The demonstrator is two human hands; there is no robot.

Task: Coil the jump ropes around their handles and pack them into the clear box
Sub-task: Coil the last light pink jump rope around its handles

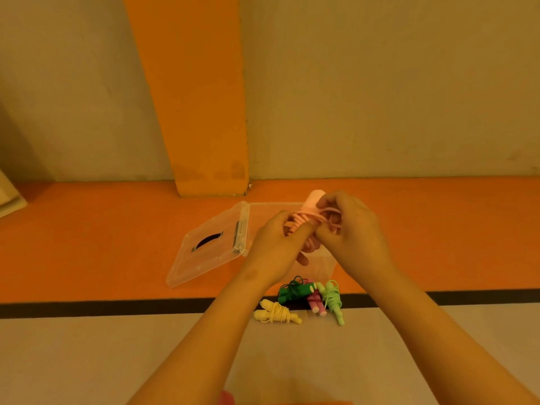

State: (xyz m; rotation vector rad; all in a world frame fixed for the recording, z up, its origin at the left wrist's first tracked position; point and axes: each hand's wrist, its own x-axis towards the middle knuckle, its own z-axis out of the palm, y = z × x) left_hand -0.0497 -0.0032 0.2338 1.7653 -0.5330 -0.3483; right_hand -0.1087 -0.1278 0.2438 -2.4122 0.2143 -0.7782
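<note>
The left hand (274,244) curls round the soft pink plastic jump rope (314,204), holding it above the clear plastic box (321,267) on the floor; the right hand (350,229) pinches a loop, likely to wind it tight; four coiled ropes (292,292) lie by the box's near edge.

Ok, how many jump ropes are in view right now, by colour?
Pale pink rope, gripped by left hand and right hand: 1
Yellow rope: 1
Dark green rope: 1
Magenta rope: 1
Light green rope: 1
Total: 5
</note>
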